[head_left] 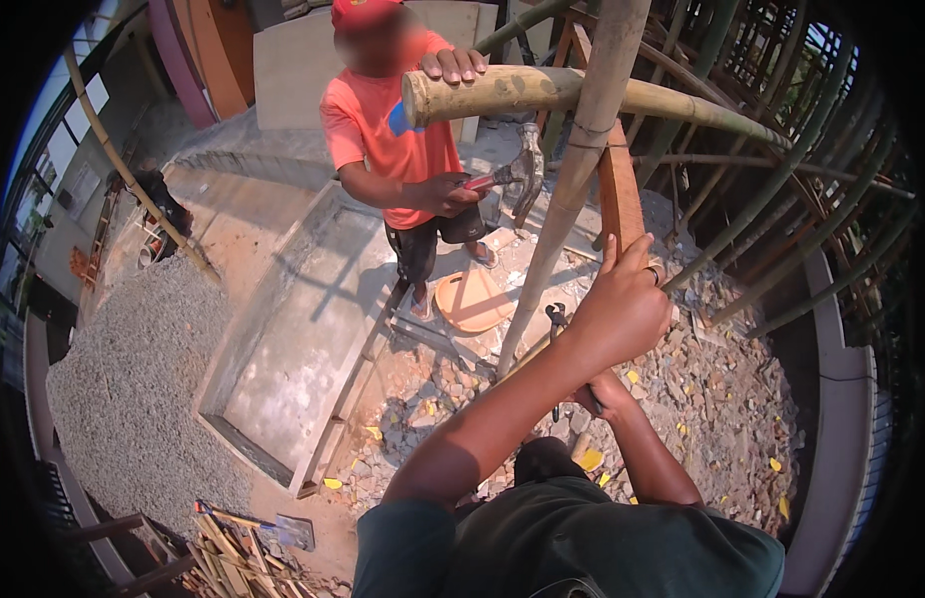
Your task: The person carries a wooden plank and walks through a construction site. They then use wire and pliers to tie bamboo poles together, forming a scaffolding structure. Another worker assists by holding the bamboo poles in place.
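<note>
My left hand (627, 307) is closed round the lower end of a squared wooden plank (620, 189), which slopes up beside an upright bamboo pole (572, 169). Below it, my right hand (608, 393) is closed on a pair of dark pincers (556, 315); their jaws show past my left forearm, which hides the middle. Across from me, a co-worker (397, 130) in an orange shirt rests one hand on the cut end of a thick horizontal bamboo (502, 92). The co-worker's other hand holds a claw hammer (522, 174) by its red handle, near the upright pole.
Rubble (701, 399) covers the ground around me. An orange plastic lid or seat (472, 302) lies by the co-worker's feet. Left of it is a shallow concrete basin (303, 379), then a gravel heap (133, 389). Several bamboo poles (781, 239) lean at the right.
</note>
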A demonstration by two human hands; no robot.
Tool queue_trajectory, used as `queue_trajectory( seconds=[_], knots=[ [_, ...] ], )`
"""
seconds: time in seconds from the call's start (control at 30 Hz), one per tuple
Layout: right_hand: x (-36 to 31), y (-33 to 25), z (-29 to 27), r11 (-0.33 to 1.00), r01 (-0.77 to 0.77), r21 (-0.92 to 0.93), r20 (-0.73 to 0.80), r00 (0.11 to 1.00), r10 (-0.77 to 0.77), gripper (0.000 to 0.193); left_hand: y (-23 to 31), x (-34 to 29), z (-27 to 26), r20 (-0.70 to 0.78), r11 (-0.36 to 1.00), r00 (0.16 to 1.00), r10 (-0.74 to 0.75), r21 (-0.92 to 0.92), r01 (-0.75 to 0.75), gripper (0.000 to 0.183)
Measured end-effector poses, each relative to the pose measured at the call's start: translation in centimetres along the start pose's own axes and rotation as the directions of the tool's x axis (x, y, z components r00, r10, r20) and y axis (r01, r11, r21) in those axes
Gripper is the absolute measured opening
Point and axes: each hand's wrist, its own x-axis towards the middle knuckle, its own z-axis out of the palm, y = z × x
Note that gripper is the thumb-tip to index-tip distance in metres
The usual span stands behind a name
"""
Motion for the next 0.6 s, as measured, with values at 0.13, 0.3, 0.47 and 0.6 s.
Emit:
queue_trajectory(
  seconds=[0.13,0.3,0.47,0.6],
  knots=[
    [1.2,-2.5,3.2,0.996,0.090,0.008,-0.078,0.993,-0.089,0.050,-0.1,-0.2,-0.2,-0.049,0.999,0.999,-0.023,-0.027,0.021,0.022],
    [2.2,-5.4,4.2,0.935,0.355,0.007,0.028,0.934,-0.355,0.049,-0.2,-0.7,-0.8,-0.025,1.000,1.000,-0.015,-0.012,0.015,0.018],
    [2.1,-7.7,4.2,0.849,0.522,-0.084,-0.038,0.850,-0.526,0.048,0.2,-0.5,-1.8,0.031,1.000,1.000,0.000,-0.011,0.000,0.023],
    [1.9,-6.8,1.8,0.940,0.328,-0.096,-0.042,0.942,-0.333,0.048,-0.4,-0.9,-3.6,-0.108,0.911,0.991,-0.076,-0.412,0.025,0.024]
  ],
)
